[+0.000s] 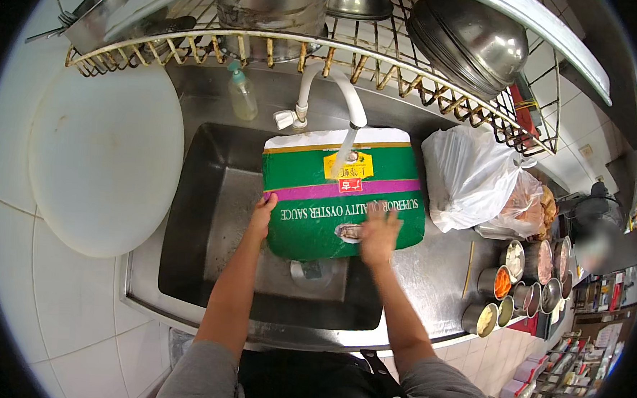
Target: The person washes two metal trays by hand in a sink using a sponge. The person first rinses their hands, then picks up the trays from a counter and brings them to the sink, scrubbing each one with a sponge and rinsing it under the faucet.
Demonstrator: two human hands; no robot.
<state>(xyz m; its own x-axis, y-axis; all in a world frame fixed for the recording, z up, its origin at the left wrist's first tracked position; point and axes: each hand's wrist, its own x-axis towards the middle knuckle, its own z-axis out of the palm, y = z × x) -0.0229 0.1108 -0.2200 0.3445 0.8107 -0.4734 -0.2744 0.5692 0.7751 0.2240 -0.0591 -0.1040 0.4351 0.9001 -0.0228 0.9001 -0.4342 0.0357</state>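
A green sheet of printed packaging (309,177), with a purple band and a white edge, lies tilted across the right part of the steel sink (185,267). My left hand (263,216) grips its left edge, thumb on top. My right hand (380,234) rests flat on its lower right part, fingers spread and somewhat blurred. From the curved white faucet (351,95) water runs onto the upper middle of the sheet. Below the sheet's lower edge, a pale round thing at the sink's bottom is partly hidden.
A rusty wire dish rack (358,66) holding steel bowls (470,42) hangs above the faucet. Around the sink stand a soap pump bottle (243,95), a large round white board (104,161), a white plastic bag (468,180) and several metal food containers (495,283). A thin stick (469,269) lies on the counter.
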